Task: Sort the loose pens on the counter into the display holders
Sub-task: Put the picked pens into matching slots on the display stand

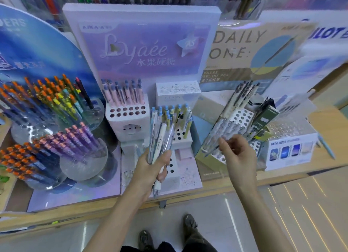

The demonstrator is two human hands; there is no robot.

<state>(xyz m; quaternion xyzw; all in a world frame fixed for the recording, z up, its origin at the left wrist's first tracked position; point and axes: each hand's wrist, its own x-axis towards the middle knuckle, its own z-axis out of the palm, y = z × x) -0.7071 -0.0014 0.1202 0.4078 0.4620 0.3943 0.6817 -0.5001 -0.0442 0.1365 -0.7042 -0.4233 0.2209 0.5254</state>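
My left hand (156,165) grips a bundle of pens (161,136), fingers and thumb wrapped tight round the lower half. The writing tips poke out below my fist, and the blue and pale clicker ends fan upward. The bundle stands almost upright, tilted a little to the right, in front of the middle holder (185,138), where a few blue-capped pens stand in their holes. My left forearm rises from the bottom centre, with the wrist straight over the edge of the counter (282,174).

My right hand (239,153) is further right and slightly higher, back of the hand toward me, fingers curled to the left. Thumb and fingertips pinch what looks like a clear pen (214,151), which slants down and left from the pinch, with its dark tip close to the front holes of the perforated holder (243,116). The blur keeps me from telling whether the tip is in a hole. A row of pale pens leans in that holder just above my fingers. My right forearm comes in from the lower right, with the wrist bent inward.

The two hands are apart, with the middle holder between them.
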